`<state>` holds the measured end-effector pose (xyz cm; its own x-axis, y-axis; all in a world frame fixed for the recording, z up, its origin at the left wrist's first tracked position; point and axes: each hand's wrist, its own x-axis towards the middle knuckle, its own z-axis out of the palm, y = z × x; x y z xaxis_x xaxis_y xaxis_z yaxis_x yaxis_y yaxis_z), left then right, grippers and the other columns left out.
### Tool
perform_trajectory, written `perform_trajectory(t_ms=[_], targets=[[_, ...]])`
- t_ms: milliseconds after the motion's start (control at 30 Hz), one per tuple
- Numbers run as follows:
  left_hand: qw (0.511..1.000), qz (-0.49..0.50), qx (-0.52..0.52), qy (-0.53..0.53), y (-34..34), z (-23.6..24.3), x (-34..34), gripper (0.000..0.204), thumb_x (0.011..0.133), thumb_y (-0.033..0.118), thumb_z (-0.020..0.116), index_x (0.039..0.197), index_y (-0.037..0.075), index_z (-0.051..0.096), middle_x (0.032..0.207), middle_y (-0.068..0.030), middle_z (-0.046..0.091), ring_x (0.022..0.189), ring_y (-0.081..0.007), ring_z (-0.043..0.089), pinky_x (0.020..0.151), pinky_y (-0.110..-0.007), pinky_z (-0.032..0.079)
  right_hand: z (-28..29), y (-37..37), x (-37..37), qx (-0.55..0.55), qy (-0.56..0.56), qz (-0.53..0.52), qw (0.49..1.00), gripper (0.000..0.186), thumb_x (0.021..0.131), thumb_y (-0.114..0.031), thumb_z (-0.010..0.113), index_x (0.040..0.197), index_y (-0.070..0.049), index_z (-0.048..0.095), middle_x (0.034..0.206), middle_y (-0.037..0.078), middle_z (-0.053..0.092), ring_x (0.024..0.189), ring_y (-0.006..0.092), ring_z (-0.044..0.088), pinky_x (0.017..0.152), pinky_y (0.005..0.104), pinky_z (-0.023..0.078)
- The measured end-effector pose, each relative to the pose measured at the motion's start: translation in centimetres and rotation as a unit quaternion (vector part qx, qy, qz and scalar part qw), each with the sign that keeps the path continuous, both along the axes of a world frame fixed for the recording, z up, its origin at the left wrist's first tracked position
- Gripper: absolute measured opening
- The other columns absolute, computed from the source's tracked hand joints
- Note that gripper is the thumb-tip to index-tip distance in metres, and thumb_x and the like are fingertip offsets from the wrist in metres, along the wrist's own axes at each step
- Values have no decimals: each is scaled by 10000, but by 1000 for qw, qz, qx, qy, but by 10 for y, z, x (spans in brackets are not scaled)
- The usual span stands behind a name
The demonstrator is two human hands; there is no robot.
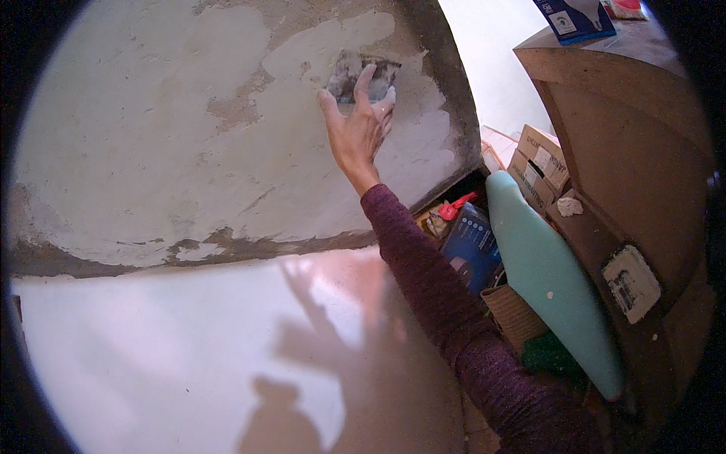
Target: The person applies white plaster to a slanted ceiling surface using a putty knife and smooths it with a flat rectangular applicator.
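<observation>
My right hand [358, 125] reaches up from a maroon sleeve to a wall patched with pale, uneven plaster [151, 129]. Beneath its fingers lies a thin rectangular piece [345, 76], dark and smeared with white, flat against the plaster. The index finger stretches over the piece and the other fingers bend at its lower right; the thumb is spread to the left. Whether it is a scraper blade or sandpaper, I cannot tell. White dust coats the fingertips. My left hand is out of view.
Below the plaster, a smooth white surface [151, 325] carries shadows. Along the right stand a long teal board [556, 280], cardboard boxes [537, 166], a blue box [473, 246] and brown furniture [628, 129]. A smeared whitish rectangular plate [632, 284] rests on a brown ledge.
</observation>
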<state>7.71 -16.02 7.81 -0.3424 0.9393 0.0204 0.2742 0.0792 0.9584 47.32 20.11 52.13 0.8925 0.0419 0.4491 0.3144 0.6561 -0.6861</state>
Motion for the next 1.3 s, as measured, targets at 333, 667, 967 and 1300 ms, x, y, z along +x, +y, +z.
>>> perform_trajectory(t_ms=[333, 667, 967, 1300], targets=[[1000, 6, -6, -8, -6, -4, -4, 397, 910, 380, 622, 1102, 37, 566, 799, -45, 605, 623, -150, 572, 549, -296, 466, -73, 16, 12, 13, -46, -12, 999, 907, 790, -528, 701, 1515, -145, 312, 1412, 381, 306, 1263, 523, 372, 1016, 607, 312], [999, 36, -29, -20, -32, -15, -18, 404, 908, 383, 627, 1103, 35, 561, 797, -41, 606, 616, -145, 573, 546, -290, 467, -75, -25, -54, -70, -124, 145, 979, 891, 789, -580, 662, 1465, -63, 396, 1301, 316, 475, 1178, 408, 497, 1019, 460, 378], [971, -164, -14, -174, 18, 111, 8, 313, 1004, 281, 511, 1165, 14, 544, 812, -78, 615, 601, -111, 562, 537, -272, 474, -260, -164, -89, 103, -87, 917, 376, 868, 748, -576, 648, 1406, -46, 449, 1367, 183, 516, 1201, 332, 504, 899, 442, 433], [930, -361, -46, -53, 17, 194, -26, 228, 1025, 210, 478, 1096, -4, 513, 742, -38, 559, 556, -84, 526, 513, -242, 429, -216, -240, -114, -104, -730, 485, 470, 820, 627, -435, 784, 1374, -189, 553, 1429, 211, 408, 1293, 402, 411, 1098, 506, 294]])
